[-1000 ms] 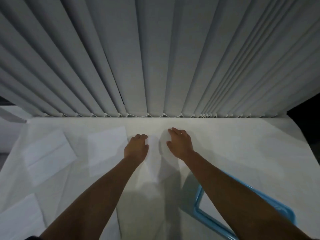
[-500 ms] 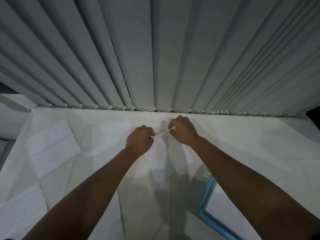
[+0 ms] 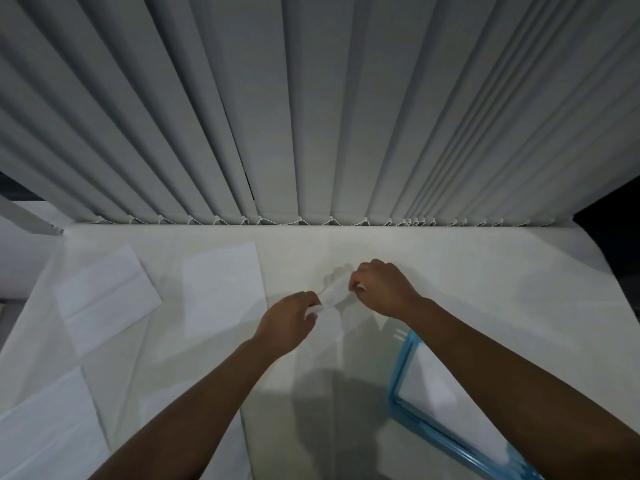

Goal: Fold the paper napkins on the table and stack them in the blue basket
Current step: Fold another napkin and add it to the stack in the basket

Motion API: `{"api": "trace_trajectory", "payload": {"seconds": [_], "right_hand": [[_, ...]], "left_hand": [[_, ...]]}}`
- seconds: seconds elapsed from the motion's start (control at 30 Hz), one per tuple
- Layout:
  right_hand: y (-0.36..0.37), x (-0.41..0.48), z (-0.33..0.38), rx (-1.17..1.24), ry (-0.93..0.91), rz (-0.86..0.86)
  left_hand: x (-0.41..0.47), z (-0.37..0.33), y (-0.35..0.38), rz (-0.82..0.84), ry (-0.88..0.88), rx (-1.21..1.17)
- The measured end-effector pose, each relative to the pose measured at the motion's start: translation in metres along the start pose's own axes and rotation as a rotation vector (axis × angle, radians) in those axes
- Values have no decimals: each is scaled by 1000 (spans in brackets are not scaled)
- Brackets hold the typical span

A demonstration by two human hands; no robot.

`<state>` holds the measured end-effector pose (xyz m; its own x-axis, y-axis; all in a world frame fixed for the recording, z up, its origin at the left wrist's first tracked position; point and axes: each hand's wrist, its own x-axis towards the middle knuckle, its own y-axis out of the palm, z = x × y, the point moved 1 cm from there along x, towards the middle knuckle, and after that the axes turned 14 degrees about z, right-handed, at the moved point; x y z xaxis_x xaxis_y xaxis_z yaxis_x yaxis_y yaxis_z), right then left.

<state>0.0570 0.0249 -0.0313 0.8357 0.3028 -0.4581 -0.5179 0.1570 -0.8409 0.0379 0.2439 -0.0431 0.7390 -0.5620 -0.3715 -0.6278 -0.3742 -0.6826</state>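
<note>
A white paper napkin [image 3: 331, 308] hangs lifted off the table between my two hands. My left hand [image 3: 289, 322] pinches its near-left corner and my right hand [image 3: 379, 289] pinches its far-right corner. The sheet droops below the held edge towards me. The blue basket [image 3: 403, 363] sits at the lower right, partly hidden under my right forearm, with a white napkin [image 3: 429, 386] lying inside. Flat napkins lie on the table to the left: one [image 3: 221, 289] beside my left hand, another [image 3: 104, 297] further left, a third [image 3: 45, 427] at the near-left corner.
The table [image 3: 485, 271] is covered in a pale cloth. Vertical grey blinds [image 3: 311, 116] hang along its far edge. Another napkin [image 3: 228, 455] lies under my left forearm near the front.
Both hands went from resting flat on the napkin to pinching its far edge and lifting it off the table. My left hand has drawn back towards me.
</note>
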Motion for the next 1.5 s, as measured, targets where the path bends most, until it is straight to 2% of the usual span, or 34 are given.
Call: {"api": "trace_trajectory", "payload": {"seconds": [0.1, 0.17, 0.33, 0.47, 0.73, 0.83, 0.97, 1.1, 1.2, 1.27, 1.4, 1.43, 1.5], "right_hand": [[12, -11, -5, -44, 37, 77], [18, -16, -8, -16, 58, 105], [37, -20, -2, -64, 63, 49], [51, -16, 4, -134, 94, 136], [49, -19, -4, -144, 140, 83], [46, -25, -10, -73, 169, 85], [38, -38, -10, 54, 204, -36], [25, -64, 12, 299, 213, -267], [28, -89, 43, 672, 292, -372], [35, -99, 63, 929, 355, -287], [49, -104, 94, 1321, 503, 36], [50, -104, 99, 1429, 531, 70], [50, -103, 101, 1683, 513, 23]], "left_hand": [[-5, 5, 14, 159, -66, -33], [-5, 8, 19, 185, -119, -38], [4, 14, 24, -88, -130, 63], [16, 10, 25, -88, -252, 77], [36, 8, 15, 96, -423, -40], [41, 9, 8, 167, -414, -105], [36, 8, 0, 166, -369, -174], [21, 1, -9, 63, -343, -469], [7, -12, -13, -56, -309, -740], [0, -23, -15, -135, -277, -926], [-10, -47, -12, -176, -215, -1282], [-13, -53, -10, -183, -199, -1349], [-20, -61, -6, -198, -170, -1432]]}}
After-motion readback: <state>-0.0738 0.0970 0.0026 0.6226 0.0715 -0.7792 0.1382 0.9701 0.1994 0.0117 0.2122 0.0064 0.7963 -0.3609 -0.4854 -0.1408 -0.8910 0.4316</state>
